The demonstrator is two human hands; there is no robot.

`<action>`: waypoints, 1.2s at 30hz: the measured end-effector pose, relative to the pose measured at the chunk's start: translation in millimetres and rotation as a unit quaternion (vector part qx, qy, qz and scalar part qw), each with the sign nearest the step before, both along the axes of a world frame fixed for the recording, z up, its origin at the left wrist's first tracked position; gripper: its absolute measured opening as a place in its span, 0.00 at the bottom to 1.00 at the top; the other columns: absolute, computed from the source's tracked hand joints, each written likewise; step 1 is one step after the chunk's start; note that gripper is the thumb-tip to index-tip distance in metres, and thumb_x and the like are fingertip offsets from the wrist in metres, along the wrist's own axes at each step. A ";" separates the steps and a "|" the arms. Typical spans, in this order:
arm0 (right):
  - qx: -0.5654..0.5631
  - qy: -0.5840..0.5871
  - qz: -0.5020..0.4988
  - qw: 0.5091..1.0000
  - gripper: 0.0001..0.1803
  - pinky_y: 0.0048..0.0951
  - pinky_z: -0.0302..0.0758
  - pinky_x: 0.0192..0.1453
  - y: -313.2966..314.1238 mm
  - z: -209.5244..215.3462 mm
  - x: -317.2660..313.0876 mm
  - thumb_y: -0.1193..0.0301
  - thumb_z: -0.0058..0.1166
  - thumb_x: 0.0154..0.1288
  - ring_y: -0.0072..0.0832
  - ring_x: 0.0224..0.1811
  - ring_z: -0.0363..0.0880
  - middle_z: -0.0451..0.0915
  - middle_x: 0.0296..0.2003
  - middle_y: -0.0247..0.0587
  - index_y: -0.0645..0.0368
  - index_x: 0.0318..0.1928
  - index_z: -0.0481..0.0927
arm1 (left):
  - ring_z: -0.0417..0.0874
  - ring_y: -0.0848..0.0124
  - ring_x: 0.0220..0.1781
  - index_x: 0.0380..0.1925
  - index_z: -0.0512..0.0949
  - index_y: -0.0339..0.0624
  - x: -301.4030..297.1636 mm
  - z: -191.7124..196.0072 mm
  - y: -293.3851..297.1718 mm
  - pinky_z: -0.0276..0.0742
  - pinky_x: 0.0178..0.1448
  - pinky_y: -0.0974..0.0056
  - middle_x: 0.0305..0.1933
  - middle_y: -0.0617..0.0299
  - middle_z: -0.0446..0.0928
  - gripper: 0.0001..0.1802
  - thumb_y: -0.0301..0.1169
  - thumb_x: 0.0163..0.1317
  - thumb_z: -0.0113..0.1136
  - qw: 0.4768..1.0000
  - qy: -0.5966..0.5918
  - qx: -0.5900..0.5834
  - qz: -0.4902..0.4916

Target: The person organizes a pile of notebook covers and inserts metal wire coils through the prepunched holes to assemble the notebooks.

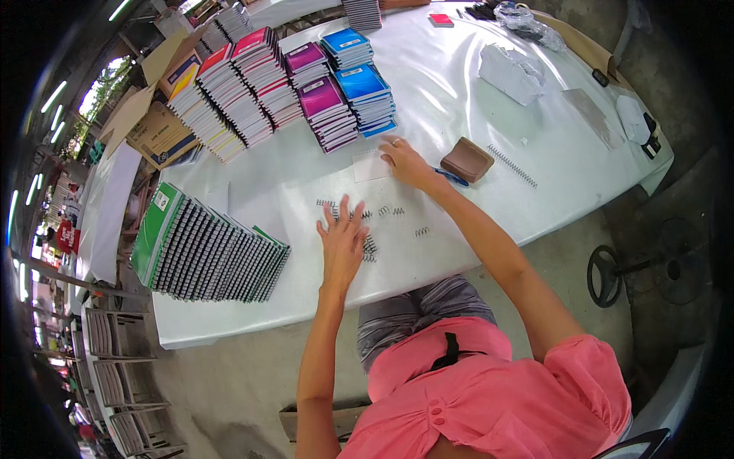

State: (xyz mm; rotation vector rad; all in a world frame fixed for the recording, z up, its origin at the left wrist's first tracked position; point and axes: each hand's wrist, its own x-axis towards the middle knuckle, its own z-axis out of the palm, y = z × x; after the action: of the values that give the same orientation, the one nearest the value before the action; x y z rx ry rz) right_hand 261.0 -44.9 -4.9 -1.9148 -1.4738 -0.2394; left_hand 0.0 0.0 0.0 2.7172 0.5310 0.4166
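Lying mostly left-right, coils (422, 232) flank splayed left hand (343, 243); right hand (407, 164) grip unclear.

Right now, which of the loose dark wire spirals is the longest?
The long, thin dark wire spiral lying alone to the right of the brown rounded rectangular object. The other loose spirals are visibly shorter pieces around the person's left hand.

1 fisheye head view, facing down, pink shirt (497, 398) nearest, hands (343, 246) and white table (214, 321) farther off
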 end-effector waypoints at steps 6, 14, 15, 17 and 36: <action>-0.027 0.120 0.155 0.980 0.15 0.44 0.68 0.64 -17.5 -4.0 -39.4 0.70 0.52 0.69 0.45 0.59 0.71 0.74 0.55 0.50 0.64 0.52 0.76 | 0.47 0.35 0.77 0.71 0.61 0.44 -12.8 -17.0 52.2 0.43 0.76 0.42 0.75 0.44 0.55 0.29 0.39 0.72 0.47 0.962 -0.217 -0.089 0.139; -0.147 0.105 0.138 0.974 0.56 0.49 0.54 0.75 -95.8 18.2 -77.0 0.42 0.69 0.46 0.54 0.73 0.53 0.55 0.71 0.58 0.54 0.71 0.59 | 0.51 0.38 0.76 0.67 0.66 0.42 23.2 -2.5 72.1 0.41 0.78 0.45 0.70 0.46 0.66 0.27 0.45 0.76 0.41 0.986 -0.078 -0.146 0.014; -0.151 0.105 0.138 0.973 0.56 0.49 0.54 0.75 -97.2 18.3 -80.9 0.42 0.69 0.46 0.54 0.73 0.53 0.55 0.71 0.58 0.54 0.71 0.59 | 0.53 0.41 0.76 0.66 0.67 0.42 22.8 -1.3 69.1 0.41 0.78 0.47 0.70 0.47 0.65 0.26 0.45 0.76 0.40 0.983 -0.063 -0.171 -0.007; -0.131 0.147 0.198 0.960 0.61 0.52 0.49 0.77 -93.1 17.1 -93.9 0.40 0.69 0.43 0.56 0.74 0.51 0.51 0.72 0.62 0.54 0.73 0.55 | 0.56 0.47 0.76 0.66 0.67 0.42 7.9 -3.0 57.4 0.44 0.78 0.50 0.68 0.47 0.68 0.27 0.46 0.76 0.39 0.978 -0.055 -0.202 -0.013; -0.108 -0.047 0.231 0.966 0.39 0.49 0.58 0.70 -55.4 4.1 -146.7 0.60 0.69 0.50 0.43 0.67 0.61 0.67 0.60 0.47 0.59 0.61 0.68 | 0.53 0.57 0.79 0.76 0.42 0.40 -21.1 10.5 -30.2 0.51 0.77 0.60 0.80 0.49 0.44 0.38 0.46 0.76 0.44 0.770 -0.323 -0.519 0.181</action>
State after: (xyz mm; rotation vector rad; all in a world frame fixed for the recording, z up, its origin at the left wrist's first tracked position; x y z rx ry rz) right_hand 114.3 -100.3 -0.8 -1.6753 -2.0299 0.0505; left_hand -21.1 -30.2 10.5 1.2821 0.7639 0.8046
